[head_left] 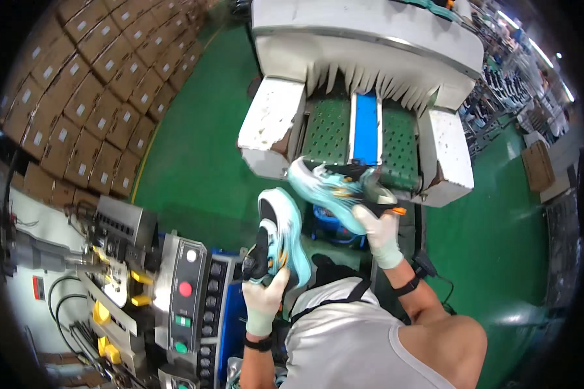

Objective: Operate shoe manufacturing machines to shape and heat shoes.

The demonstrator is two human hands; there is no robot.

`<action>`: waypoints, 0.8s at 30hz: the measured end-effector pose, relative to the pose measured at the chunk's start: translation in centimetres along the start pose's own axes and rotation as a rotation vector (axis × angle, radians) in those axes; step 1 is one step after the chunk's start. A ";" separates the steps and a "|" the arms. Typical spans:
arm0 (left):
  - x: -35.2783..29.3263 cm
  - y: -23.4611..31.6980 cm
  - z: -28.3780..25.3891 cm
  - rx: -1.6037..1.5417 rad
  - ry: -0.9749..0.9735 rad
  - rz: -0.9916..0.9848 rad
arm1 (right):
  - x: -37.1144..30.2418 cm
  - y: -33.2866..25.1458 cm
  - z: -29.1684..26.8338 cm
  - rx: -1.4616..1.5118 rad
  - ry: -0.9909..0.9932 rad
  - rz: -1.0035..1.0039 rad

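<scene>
My left hand [266, 300], in a pale glove, is closed on the heel end of a light-blue and white sneaker [285, 235], whose toe points away from me. My gloved right hand [380, 235] grips a second sneaker [334, 191] of the same colours near its heel, where an orange tab shows. This one lies slanted, its toe to the left, in front of the conveyor's near end. The two shoes are close together but apart. Black and gold details mark both uppers. The fingers under the shoes are partly hidden.
Ahead stands a white machine [370, 29] with a strip curtain over a green perforated conveyor [328, 129] and a blue middle strip [366, 129]. At my left is a control panel [187, 292] with coloured buttons. Stacked cartons [87, 97] line the far left, and shoe racks [499, 91] the far right.
</scene>
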State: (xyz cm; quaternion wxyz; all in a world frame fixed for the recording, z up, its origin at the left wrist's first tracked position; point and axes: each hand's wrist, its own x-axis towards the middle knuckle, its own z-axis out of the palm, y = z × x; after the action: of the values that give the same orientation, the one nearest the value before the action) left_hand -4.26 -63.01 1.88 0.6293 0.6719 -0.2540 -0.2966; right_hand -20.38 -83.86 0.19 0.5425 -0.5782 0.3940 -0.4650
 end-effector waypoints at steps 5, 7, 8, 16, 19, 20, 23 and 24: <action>18.2 0.0 13.7 0.203 -0.127 0.301 | 10.2 6.6 -7.9 -0.223 0.509 -0.179; 24.1 -1.2 19.4 0.228 -0.111 0.406 | 14.0 7.9 -8.4 -0.201 0.566 -0.345; 27.7 -3.7 21.3 0.392 -0.076 0.432 | 16.7 11.9 -9.6 -0.174 0.549 -0.282; 37.1 -4.4 26.0 0.508 -0.101 0.365 | 25.1 12.6 -10.2 -0.816 0.353 -0.124; 29.5 -5.2 21.0 0.276 -0.234 0.433 | 20.5 7.3 -6.9 -0.734 0.438 -0.502; 25.8 -5.5 18.3 0.173 -0.327 0.371 | 18.2 5.6 -4.8 -0.677 0.340 -0.537; 13.6 -9.0 6.9 0.274 -0.430 0.006 | 10.1 6.9 5.3 -0.128 -0.281 -0.104; 8.7 -11.7 3.2 0.331 -0.361 -0.081 | 7.6 8.5 8.4 -0.220 -0.561 -0.143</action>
State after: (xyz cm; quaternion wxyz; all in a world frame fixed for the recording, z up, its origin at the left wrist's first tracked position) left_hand -0.84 -70.50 -10.59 0.4428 0.7114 -0.3804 -0.3913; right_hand -9.92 -89.79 -7.22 0.5302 -0.7654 0.2351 -0.2790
